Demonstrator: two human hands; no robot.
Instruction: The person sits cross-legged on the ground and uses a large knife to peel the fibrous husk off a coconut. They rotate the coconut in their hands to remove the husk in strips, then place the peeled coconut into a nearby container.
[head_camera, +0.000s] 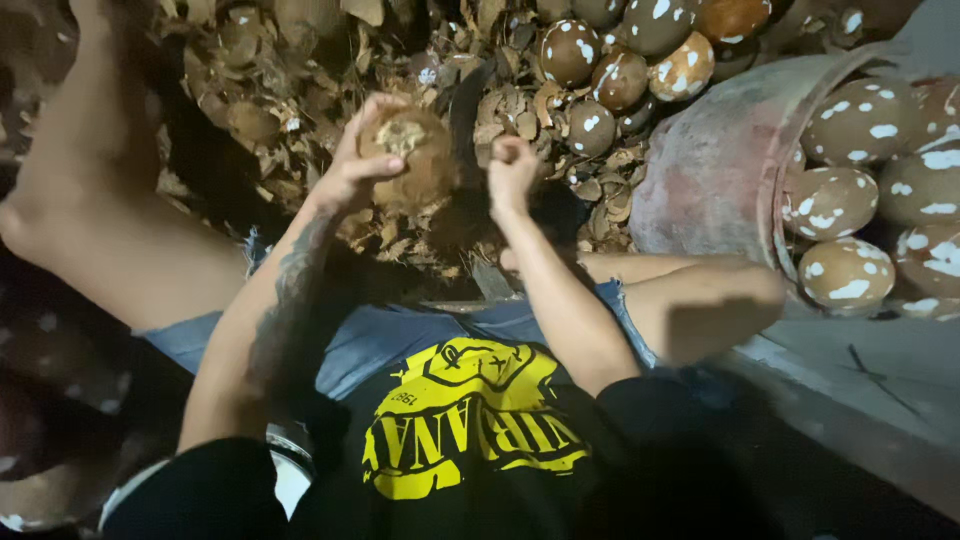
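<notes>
We clamped our left hand (350, 175) on the coconut (410, 155), our right hand (512, 172) fisted on the blade (465, 120) beside it; a slip could cut our fingers.

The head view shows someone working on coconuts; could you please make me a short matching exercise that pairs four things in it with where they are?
Things:
1. left hand
2. right hand
3. basket
4. husk scraps

Places:
A. lies tipped at the right, with spotted coconuts inside
B. strewn over the ground at upper left
C. grips a brown coconut
D. closed round the handle of a dark curved blade

Pairs: 1-C, 2-D, 3-A, 4-B
</notes>
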